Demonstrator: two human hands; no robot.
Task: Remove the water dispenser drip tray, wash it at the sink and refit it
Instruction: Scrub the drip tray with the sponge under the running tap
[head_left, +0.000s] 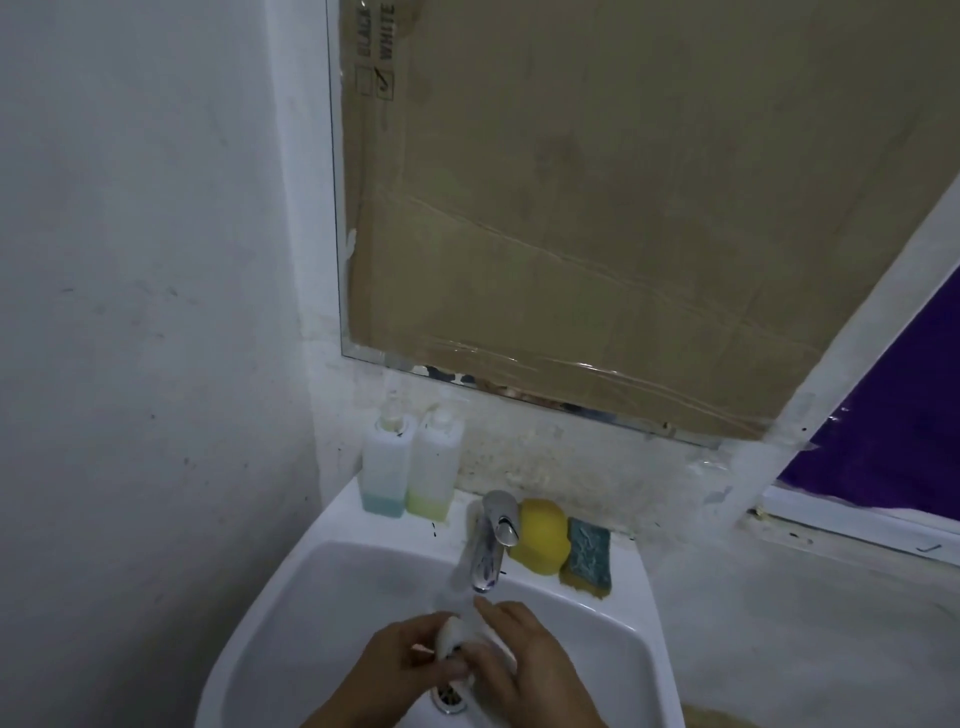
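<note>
Head view: only one camera here, looking down into a white sink (613, 618) at the bottom centre of the frame.
Drip tray: a small pale, whitish piece (457, 636), low centre, held over the drain (451, 696) and just below the tap (491, 545); blurred, so its exact shape and any dirt on it cannot be told.
Left hand: left hand (400, 660) comes in from the lower left, fingers curled round the tray's left end, gripping it.
Right hand: right hand (524, 660) from the lower right, fingers wrapped over the tray's right side, also closed on it.
Why held so: both hands keep the tray under the spout, probably so water runs over it and falls straight to the drain.
Water: a faint blur below the spout suggests flow, but it is hard to be sure.
Ledge, mid frame: two soap bottles (410, 467) left of the tap, a yellow sponge (540, 535) and a green scouring pad (589, 553) right of it, within reach yet untouched.
Stage: judged mid-wash; refitting not yet done.
</note>
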